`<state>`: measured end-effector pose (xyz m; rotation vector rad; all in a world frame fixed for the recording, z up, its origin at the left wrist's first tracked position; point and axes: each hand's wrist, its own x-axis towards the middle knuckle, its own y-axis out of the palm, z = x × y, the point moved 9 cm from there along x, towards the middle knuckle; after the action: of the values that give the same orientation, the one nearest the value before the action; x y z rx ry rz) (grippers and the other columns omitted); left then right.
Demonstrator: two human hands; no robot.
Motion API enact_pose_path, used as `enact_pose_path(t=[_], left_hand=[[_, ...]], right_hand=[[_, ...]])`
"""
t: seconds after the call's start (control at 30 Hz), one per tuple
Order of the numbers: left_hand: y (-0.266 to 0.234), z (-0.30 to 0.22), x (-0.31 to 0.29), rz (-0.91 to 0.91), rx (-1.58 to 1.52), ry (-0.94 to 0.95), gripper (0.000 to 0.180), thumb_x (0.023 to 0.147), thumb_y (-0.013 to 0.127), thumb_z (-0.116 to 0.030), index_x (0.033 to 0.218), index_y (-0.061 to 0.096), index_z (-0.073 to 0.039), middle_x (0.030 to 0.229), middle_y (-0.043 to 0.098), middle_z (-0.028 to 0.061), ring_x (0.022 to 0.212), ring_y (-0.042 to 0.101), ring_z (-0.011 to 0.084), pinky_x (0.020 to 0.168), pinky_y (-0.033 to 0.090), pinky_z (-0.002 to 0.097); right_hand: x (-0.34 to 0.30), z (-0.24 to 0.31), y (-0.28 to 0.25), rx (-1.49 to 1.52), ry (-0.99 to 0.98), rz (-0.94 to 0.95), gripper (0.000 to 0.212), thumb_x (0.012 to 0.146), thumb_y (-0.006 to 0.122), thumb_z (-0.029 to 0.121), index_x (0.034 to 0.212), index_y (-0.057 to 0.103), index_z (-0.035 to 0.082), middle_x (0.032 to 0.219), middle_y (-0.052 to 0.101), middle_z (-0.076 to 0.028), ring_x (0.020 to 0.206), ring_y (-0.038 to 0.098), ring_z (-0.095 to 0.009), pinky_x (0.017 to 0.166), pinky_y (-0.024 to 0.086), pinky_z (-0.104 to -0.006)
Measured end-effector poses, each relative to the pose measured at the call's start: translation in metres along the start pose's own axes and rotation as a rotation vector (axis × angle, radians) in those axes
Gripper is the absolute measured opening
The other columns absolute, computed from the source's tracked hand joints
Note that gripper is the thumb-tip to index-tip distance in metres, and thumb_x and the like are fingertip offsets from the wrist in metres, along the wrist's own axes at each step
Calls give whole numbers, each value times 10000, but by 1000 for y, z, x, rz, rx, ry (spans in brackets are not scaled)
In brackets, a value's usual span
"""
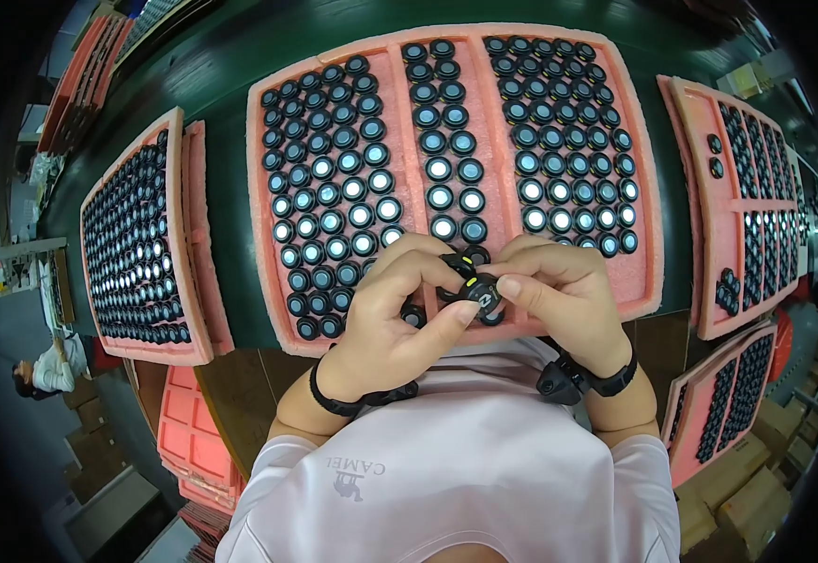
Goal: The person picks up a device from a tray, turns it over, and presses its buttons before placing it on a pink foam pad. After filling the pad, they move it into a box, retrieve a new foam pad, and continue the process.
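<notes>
Between my two hands, over the near edge of the middle pink foam tray [648,272], is a small round black part [487,298] with a yellow mark and a pale printed sign on its face. My left hand [395,305] pinches it from the left, thumb on its face and fingers curled behind. My right hand [564,296] grips its right side with thumb and bent fingers. Another black piece with a yellow mark [460,265] shows just behind it; I cannot tell whether the two are joined. Rows of black discs with shiny round centres [338,188] fill the tray beyond.
A second loaded pink tray [188,281] lies tilted at the left, on a green table [230,178]. More loaded trays [723,253] stand at the right, one lower down. Stacked pink trays [183,422] sit below left. Another person [52,366] is far left; cardboard boxes [756,497] are lower right.
</notes>
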<state>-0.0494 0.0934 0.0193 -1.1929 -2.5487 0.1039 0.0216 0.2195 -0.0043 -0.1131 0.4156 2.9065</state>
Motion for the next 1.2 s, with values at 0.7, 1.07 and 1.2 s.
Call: enact_pose_path(t=[0.7,1.07,1.2], left_hand=[[91,-21,19,510,164,215,243,784,678,-24,1025,655,-13,1086,625,156,902,627,282,755,497,347],[142,-30,17,703,289,258,348,739,673,4,1083,626,-9,1199,570,177,966,606,306,787,507,384],[159,-27,17,745,310,269,367,748,659,11,1111,610,5,1214,549,197,967,602,324,814,510,389]], right_hand=[[-93,38,-114,-974,-367,-308,242,725,668,-104,940,602,-15,990,612,-124,877,643,-223,737,533,-316],[-98,25,-114,-1350,-523,-170,244,717,742,17,946,661,-3,975,626,-134,884,644,-297,734,537,-350],[-101,28,-100,-889,-459,-177,276,728,748,40,987,670,-12,998,634,-145,899,641,-294,754,534,-348]])
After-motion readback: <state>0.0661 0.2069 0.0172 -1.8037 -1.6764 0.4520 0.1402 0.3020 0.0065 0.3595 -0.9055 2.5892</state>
